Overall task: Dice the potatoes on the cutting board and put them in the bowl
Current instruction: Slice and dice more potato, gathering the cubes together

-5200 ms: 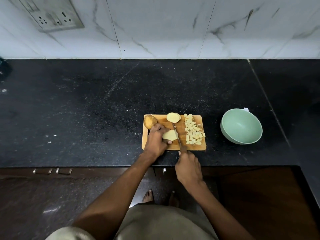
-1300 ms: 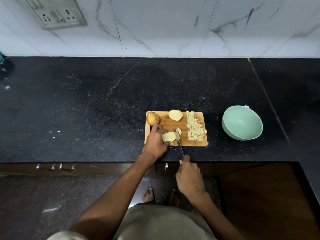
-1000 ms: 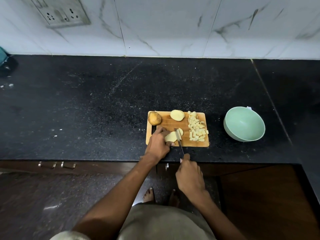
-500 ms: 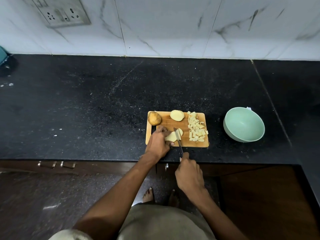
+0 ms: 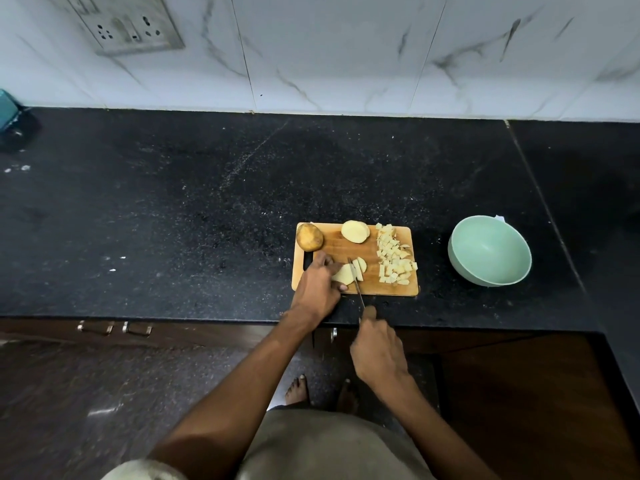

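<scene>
A wooden cutting board [image 5: 372, 287] lies on the black counter. My left hand [image 5: 317, 287] grips a peeled potato half [image 5: 342, 274] at the board's near left. My right hand [image 5: 377, 348] grips a knife [image 5: 356, 284] whose blade stands against that half, with two cut slices [image 5: 361, 267] just right of the blade. A whole unpeeled potato [image 5: 309, 236] sits at the board's far left corner and another peeled half [image 5: 355, 231] beside it. A pile of potato dice [image 5: 394, 259] covers the board's right side. The green bowl [image 5: 489, 251] stands to the right, nothing visible inside it.
The black counter [image 5: 173, 220] spreads wide to the left and behind the board. A dark object [image 5: 10, 123] sits at the far left against the white tiled wall. Drawer handles [image 5: 114, 328] line the cabinet front below the counter's edge.
Over the last seconds the knife has cut slices off the held potato half; they now lie right of the blade. My left hand has stayed on the half.
</scene>
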